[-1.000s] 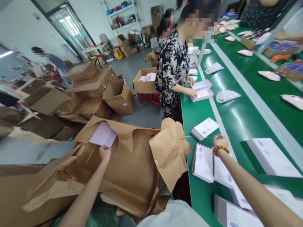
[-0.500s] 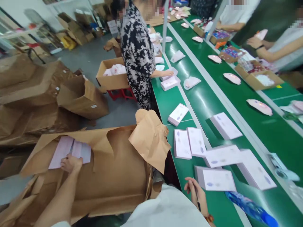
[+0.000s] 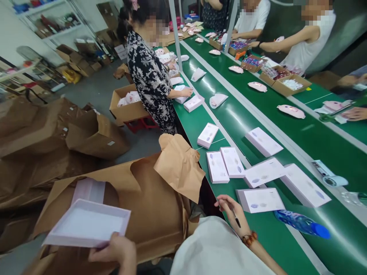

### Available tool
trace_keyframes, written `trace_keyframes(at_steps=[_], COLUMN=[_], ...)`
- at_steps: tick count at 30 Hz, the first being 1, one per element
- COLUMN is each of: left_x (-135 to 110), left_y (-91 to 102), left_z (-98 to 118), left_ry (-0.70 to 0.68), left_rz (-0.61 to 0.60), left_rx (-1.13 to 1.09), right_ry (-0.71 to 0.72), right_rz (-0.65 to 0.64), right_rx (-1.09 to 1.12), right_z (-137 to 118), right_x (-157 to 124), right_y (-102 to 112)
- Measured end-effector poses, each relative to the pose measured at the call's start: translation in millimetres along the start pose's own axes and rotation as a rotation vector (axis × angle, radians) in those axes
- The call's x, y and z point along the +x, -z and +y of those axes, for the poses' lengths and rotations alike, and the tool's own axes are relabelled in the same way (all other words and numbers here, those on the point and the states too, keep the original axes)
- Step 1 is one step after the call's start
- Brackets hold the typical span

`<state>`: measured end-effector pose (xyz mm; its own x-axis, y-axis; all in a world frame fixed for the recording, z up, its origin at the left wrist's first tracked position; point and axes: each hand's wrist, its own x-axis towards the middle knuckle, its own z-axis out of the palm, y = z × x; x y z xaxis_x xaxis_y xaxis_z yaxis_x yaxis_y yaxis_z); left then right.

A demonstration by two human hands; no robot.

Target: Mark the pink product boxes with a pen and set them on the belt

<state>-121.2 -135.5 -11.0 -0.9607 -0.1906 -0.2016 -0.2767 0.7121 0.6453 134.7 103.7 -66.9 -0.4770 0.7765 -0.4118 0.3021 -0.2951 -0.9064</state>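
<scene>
My left hand grips the near edge of a shallow, pale pink-white box, its hollow side turned up toward me. It is tilted above a large brown carton, where more pale boxes show through a torn opening in the paper. My right hand rests by the green table's edge with a dark pen held in curled fingers. Just beyond it lies a white printed box. Several similar boxes are spread farther along the table, some overlapping.
A blue-capped bottle lies on the green table at right, with a tape dispenser beyond. Pink eye masks line the belt. Crumpled brown paper covers the carton's corner. A co-worker stands ahead; others sit across.
My left hand has lifted a pale box out of the carton's opening and brought it nearer. My right hand keeps the pen in about the same place. The view has shifted slightly.
</scene>
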Motion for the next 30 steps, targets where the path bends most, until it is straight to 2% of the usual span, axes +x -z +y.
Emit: trace_keyframes(at_steps=[1, 2, 4, 5, 7, 9, 10, 13, 15, 18, 20, 22, 26, 30], left_x=[-17, -37, -80, -100, -134, -156, -163, -171, -167, -160, -159, -160, -160, -155], left_y=[-0.3, -4.1, -20.0, -30.0, -47.7, -56.3, -56.6, -48.5, -44.2, -49.1, -57.3, -64.9, -71.2, -74.3], left_z=[-4, -6, -9, -8, -3, 3, 7, 17, 27, 48, 60, 67, 66, 59], left_ry=[0.034, 0.052, 0.05, 0.049, 0.06, -0.05, -0.128, -0.358, -0.452, -0.411, -0.301, -0.217, -0.12, -0.007], left_rz=[0.209, 0.319, 0.257, 0.134, -0.24, -0.521, -0.62, -0.814, -1.02, -1.443, -1.639, -1.725, -1.738, -1.804], left_rx=[-0.117, -0.293, -0.377, -0.413, -0.545, -0.543, -0.504, -0.364, -0.332, -0.413, -0.494, -0.542, -0.577, -0.575], right_ry=[0.021, 0.045, 0.099, 0.132, 0.202, 0.252, 0.263, 0.245, 0.219, 0.169, 0.154, 0.147, 0.104, 0.05], right_rz=[-0.066, -0.135, -0.256, -0.287, -0.251, -0.08, 0.025, 0.278, 0.357, 0.356, 0.334, 0.338, 0.35, 0.305], right_rx=[0.012, 0.023, 0.041, 0.05, 0.063, 0.038, 0.015, -0.021, 0.009, 0.068, 0.114, 0.16, 0.219, 0.291], right_z=[-9, -19, -41, -52, -71, -83, -86, -81, -73, -64, -62, -62, -64, -66], right_x=[-3, -7, -16, -20, -25, -23, -21, -13, -13, -22, -32, -42, -60, -72], right_y=[-7, -14, -26, -29, -30, -21, -14, 14, 30, 43, 45, 44, 44, 50])
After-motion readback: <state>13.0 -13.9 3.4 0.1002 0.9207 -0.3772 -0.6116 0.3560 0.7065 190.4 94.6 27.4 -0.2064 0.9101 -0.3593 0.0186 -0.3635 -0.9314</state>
